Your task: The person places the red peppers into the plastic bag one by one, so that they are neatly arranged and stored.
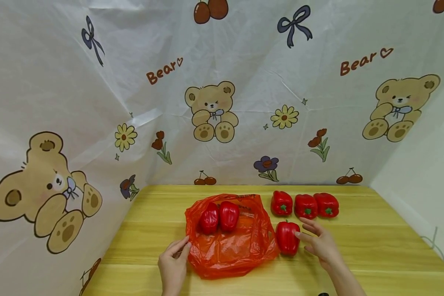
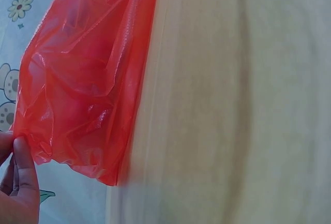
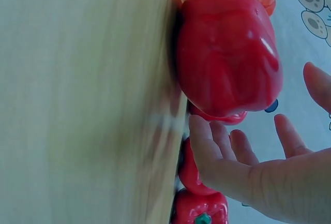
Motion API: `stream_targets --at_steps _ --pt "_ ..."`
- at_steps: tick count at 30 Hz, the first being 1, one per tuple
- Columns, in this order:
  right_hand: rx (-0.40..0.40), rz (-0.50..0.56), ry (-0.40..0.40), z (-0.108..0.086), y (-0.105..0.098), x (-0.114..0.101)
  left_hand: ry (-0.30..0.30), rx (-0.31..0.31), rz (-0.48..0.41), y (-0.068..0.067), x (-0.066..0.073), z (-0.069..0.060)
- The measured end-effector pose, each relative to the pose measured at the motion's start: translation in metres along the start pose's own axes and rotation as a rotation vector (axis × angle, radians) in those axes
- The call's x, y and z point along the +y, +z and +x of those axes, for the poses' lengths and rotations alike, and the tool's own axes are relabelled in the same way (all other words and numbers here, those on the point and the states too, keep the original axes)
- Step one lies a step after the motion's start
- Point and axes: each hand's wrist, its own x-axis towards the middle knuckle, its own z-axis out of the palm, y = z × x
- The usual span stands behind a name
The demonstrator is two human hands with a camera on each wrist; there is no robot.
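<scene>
A red plastic bag (image 1: 225,246) lies on the table with its mouth spread, two red bell peppers (image 1: 209,218) inside toward its back left. At the bag's left edge, my left hand (image 1: 174,265) pinches the plastic between thumb and fingers; the left wrist view shows the same pinch on the bag (image 2: 77,89). A single red pepper (image 1: 287,238) stands against the bag's right side. Just right of it is my right hand (image 1: 323,246), fingers spread and relaxed. In the right wrist view, the fingers lie beside this pepper (image 3: 230,53), holding nothing.
Three more red peppers (image 1: 305,206) with green stems sit in a row behind my right hand, to the right of the bag. A cloth with printed bears (image 1: 212,156) hangs behind the wooden table (image 1: 385,242). A small dark object (image 1: 323,294) shows at the bottom edge.
</scene>
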Motion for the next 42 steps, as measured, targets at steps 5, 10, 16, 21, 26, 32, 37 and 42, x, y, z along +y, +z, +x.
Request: stream_targets --at_steps 5,10,16,21,26,32,37,42 --pt "-0.010 0.022 0.010 0.001 0.004 0.004 0.016 0.005 0.005 0.000 -0.001 0.000" --pt "-0.004 0.037 0.005 0.002 0.007 0.005 0.017 0.002 0.014 0.000 0.000 0.000" --pt "-0.006 0.072 0.006 0.003 0.010 0.009 0.013 0.001 0.014 0.000 0.000 0.000" --pt "-0.013 0.089 0.019 0.004 0.011 0.012 0.008 -0.002 0.009 0.000 0.000 0.000" --pt "-0.019 0.096 0.026 0.004 0.011 0.013 -0.008 -0.005 0.001 0.000 0.000 0.000" --pt "-0.020 0.098 0.012 0.004 0.011 0.014 -0.008 -0.004 -0.001 0.000 0.001 0.000" --pt "-0.018 0.096 0.010 0.003 0.010 0.014 -0.012 -0.004 0.001 0.001 0.001 0.000" --pt "-0.013 0.105 0.012 0.004 0.011 0.015 -0.014 -0.004 0.008 0.001 0.002 -0.001"
